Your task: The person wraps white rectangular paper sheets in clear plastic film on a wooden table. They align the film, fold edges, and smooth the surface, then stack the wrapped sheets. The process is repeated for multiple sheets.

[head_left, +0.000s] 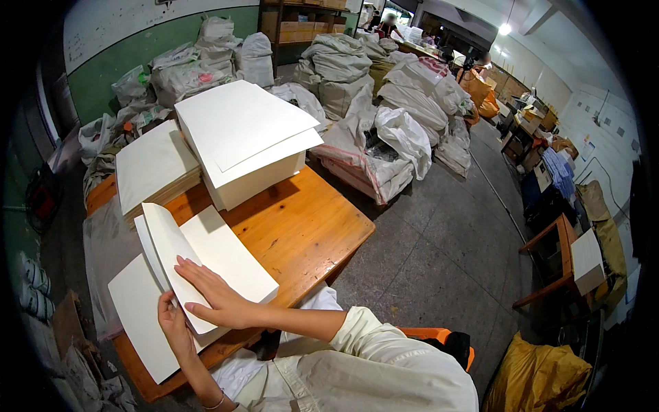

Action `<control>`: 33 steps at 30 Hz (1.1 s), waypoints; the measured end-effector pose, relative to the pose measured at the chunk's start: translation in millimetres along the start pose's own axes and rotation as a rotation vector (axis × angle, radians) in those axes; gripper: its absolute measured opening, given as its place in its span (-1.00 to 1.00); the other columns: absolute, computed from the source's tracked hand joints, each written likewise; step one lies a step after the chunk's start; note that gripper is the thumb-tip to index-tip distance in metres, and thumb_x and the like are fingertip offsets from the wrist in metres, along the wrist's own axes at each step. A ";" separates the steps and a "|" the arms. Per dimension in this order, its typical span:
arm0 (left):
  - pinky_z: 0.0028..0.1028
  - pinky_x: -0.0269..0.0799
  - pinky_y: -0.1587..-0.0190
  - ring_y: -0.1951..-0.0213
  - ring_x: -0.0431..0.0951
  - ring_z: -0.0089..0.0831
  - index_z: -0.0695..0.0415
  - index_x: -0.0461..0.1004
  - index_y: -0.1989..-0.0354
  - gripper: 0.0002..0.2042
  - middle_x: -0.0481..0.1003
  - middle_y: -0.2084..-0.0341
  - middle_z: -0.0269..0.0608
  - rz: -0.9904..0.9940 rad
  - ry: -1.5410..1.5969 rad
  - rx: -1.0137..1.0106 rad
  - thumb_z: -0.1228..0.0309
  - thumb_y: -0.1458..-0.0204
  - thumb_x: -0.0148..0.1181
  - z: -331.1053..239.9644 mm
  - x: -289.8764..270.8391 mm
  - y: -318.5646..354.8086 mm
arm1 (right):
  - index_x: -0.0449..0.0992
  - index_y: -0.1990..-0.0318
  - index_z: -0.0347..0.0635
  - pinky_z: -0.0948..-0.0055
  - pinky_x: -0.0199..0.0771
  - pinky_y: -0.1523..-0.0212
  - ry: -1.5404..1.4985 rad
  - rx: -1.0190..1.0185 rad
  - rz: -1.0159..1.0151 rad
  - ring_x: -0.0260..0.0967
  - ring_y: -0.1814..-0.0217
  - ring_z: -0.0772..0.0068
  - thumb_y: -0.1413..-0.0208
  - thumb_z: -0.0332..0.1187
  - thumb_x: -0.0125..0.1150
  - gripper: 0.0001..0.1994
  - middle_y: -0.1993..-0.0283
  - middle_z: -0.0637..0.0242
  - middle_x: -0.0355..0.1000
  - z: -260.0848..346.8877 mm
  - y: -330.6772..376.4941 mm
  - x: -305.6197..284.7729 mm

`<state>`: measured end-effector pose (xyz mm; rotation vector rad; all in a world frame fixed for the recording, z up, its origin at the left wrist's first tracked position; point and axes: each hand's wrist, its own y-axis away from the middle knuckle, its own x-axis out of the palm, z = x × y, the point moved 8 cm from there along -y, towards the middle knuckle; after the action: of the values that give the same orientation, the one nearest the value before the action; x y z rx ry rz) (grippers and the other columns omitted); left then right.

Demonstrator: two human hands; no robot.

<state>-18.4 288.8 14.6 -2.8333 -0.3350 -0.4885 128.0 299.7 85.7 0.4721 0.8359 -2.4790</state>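
Large cream paper sheets (165, 237) stand raised and curved in front of me, at the near left of the wooden table. My left hand (176, 324) is closed on their near edge, thumb and fingers around it. Flat against the face of the raised paper lies my right hand (214, 296), its fingers stretched out. To the right of the fold is a paper stack (233, 250), partly covered by my right hand and forearm. More flat sheets (134, 302) lie on the left, reaching the near table edge.
On the wooden table (312, 223) stand a tall white paper stack (247, 130) and a lower cream stack (154, 161). Bulging white sacks (412, 93) crowd the floor behind. At the right are a wooden stool (564, 257) and a yellow sack (539, 374). People work far back.
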 end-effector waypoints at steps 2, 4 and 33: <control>-0.53 0.36 0.01 0.08 0.46 -0.48 0.29 0.35 0.01 -0.77 0.47 0.15 -0.17 0.083 0.049 -0.043 0.43 -0.23 0.03 2.6 2.0 3.3 | -0.12 -0.41 -0.23 0.12 -0.36 -0.46 0.026 -0.008 0.008 -0.36 -0.55 0.07 -0.23 -0.18 -0.06 -0.33 -0.50 0.01 -0.26 2.9 0.3 1.3; -0.51 0.34 -0.01 0.10 0.46 -0.51 0.31 0.36 0.04 -0.68 0.46 0.17 -0.19 0.070 0.085 -0.063 0.26 -0.25 0.03 -2.9 6.0 6.8 | -0.11 -0.41 -0.23 0.11 -0.35 -0.46 0.054 -0.014 0.012 -0.34 -0.55 0.07 -0.23 -0.18 -0.06 -0.33 -0.50 0.01 -0.25 5.1 1.4 2.2; -0.62 0.39 0.21 0.33 0.49 -0.61 0.28 0.41 0.29 -0.93 0.51 0.37 -0.27 0.069 0.053 -0.126 0.53 -0.18 0.04 3.4 -1.0 3.3 | -0.12 -0.41 -0.24 0.12 -0.35 -0.46 0.109 -0.019 -0.001 -0.36 -0.55 0.07 -0.24 -0.17 -0.08 -0.33 -0.50 0.01 -0.25 6.0 3.4 1.0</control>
<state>-17.4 286.5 10.5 -2.9350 -0.2021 -0.5893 128.0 293.1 88.1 0.6047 0.9008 -2.4623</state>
